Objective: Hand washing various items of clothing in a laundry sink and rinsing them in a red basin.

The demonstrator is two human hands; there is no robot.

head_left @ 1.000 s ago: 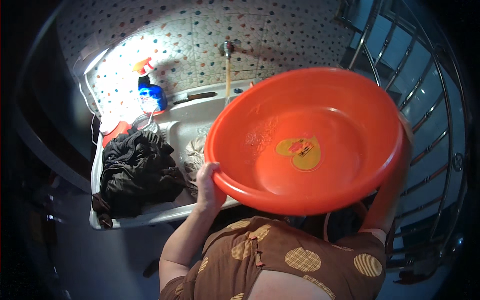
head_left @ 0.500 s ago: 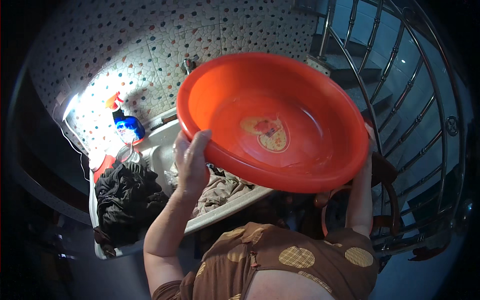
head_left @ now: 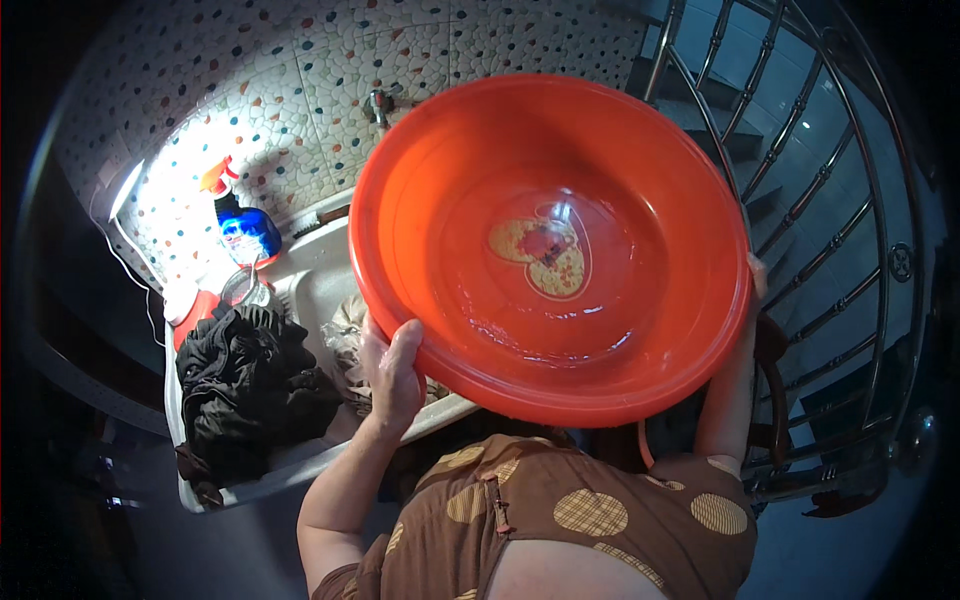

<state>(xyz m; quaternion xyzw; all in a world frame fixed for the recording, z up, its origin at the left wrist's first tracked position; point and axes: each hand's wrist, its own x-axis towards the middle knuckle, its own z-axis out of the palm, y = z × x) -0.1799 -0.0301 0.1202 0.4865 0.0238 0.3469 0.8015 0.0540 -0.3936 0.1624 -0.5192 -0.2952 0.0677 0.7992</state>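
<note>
A large red plastic basin (head_left: 450, 330) is held up in front of me, tilted so its inside faces me. A little water glistens on its bottom, around a yellow heart-shaped print. My left hand (head_left: 393, 375) is closed on the near left rim, thumb over the edge. On the far right side, my right hand (head_left: 758, 278) grips the rim; most of its fingers are hidden behind the basin. Below the basin lies a pale sink (head_left: 318, 285), with beige cloth (head_left: 350, 340) partly covered by the basin. Dark wet clothes (head_left: 250, 385) are heaped on the sink's left part.
A blue spray bottle (head_left: 247, 232) with a red nozzle stands behind the clothes, near a brush (head_left: 325, 220) and a clear cup (head_left: 245, 288). A tap (head_left: 379, 106) juts from the pebble-tiled wall. Metal stair railings (head_left: 810, 190) rise on the right; a bright lamp (head_left: 127, 190) shines at left.
The basin has tipped further toward me, showing more of its inside, and its near rim is lower. My left hand has moved down with it.
</note>
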